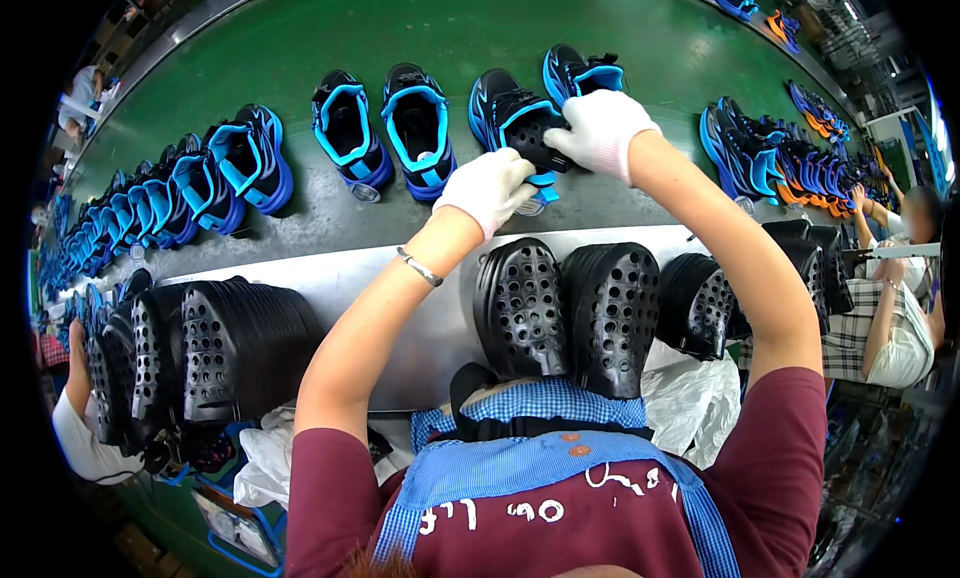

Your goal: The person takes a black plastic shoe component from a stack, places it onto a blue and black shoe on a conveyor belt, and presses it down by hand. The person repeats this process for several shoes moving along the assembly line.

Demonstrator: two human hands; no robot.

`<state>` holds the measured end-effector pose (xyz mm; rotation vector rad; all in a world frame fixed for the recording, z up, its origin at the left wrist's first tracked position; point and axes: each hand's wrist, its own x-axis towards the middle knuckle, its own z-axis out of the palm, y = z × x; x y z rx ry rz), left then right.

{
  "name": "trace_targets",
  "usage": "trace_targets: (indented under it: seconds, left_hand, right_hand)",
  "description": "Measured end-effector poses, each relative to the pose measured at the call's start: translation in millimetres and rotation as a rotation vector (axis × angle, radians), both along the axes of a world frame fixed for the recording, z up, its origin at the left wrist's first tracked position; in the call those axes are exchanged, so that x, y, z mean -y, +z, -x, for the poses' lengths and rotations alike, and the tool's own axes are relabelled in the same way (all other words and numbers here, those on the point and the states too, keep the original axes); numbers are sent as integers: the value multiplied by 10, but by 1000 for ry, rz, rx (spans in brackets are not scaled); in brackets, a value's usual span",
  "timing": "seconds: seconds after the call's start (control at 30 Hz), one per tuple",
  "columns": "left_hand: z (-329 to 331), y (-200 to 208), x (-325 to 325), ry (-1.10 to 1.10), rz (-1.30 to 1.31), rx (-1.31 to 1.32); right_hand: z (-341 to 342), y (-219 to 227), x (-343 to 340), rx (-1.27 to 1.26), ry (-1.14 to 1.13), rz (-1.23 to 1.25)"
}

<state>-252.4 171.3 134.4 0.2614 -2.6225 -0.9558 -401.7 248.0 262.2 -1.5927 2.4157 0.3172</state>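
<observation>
At the middle of the table, a black and blue sneaker point(487, 103) lies with its heel toward me. A black perforated plastic shoe insert point(533, 130) sits partly inside its opening. My left hand point(487, 190), in a white glove, is closed at the heel side of this sneaker. My right hand point(604, 135), gloved too, grips the back part of the insert with thumb and fingers. It partly covers another sneaker point(566, 70) just beyond. A pair of sneakers, a left one point(350, 128) and a right one point(416, 123), stands left of my hands.
Stacks of black perforated inserts point(520, 308) stand along the near metal ledge point(420, 328), with more stacks point(240, 348) at the left. Rows of sneakers point(190, 193) line the green table point(300, 38) on both sides. Co-workers' arms show at left and right point(868, 213).
</observation>
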Motion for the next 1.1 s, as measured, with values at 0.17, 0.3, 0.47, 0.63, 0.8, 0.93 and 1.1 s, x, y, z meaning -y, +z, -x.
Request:
trace_targets:
  seconds: [0.17,0.3,0.47,0.63,0.8,0.93,1.1]
  left_hand:
    - [8,-39,-19,9,38,33]
    - [110,-52,14,-32,-32,252]
    - [321,-30,164,-95,-162,475]
    - [388,193,247,-92,-320,657]
    - [349,-20,227,-82,-138,647]
    - [389,-28,243,-141,-93,673]
    - [410,51,180,-56,-59,658]
  right_hand:
    - [-189,-444,149,-81,107,2]
    - [-236,-602,320,-163,199,-222]
    - [-196,-703,584,-236,267,-142]
    - [-74,-730,654,-214,210,-119]
    - [-133,-732,559,-134,122,-128]
    - [-97,-742,610,-137,145,-79]
    - [-102,-632,553,-21,82,1]
